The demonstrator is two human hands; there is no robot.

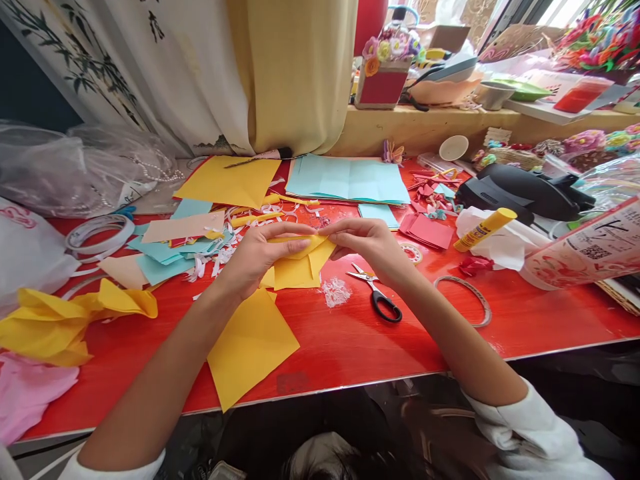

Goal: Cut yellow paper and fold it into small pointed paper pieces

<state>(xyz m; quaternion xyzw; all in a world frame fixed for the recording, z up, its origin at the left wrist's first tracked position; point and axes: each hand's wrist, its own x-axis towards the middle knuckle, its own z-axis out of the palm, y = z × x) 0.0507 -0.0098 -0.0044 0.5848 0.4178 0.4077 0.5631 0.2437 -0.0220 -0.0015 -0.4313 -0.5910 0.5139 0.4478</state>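
Both of my hands are at a folded piece of yellow paper (320, 257) above the red table. My left hand (267, 253) pinches its left part, thumb in front and fingers behind. At the upper right corner, the fingertips of my right hand (363, 243) press together on the paper. More yellow paper (299, 275) shows just under the held piece. Closer to me lies a flat yellow sheet (253, 347), its lower corner over the table edge. Scissors with black handles (383, 300) rest beside my right forearm, blades slightly apart.
Pale blue sheets (350, 179) and a large yellow sheet (235, 180) lie at the back. Paper scraps (185, 247) and tape rolls (100, 237) are on the left. A yellow glue stick (485, 229), red paper squares (427, 230) and a black tool (523, 190) are on the right.
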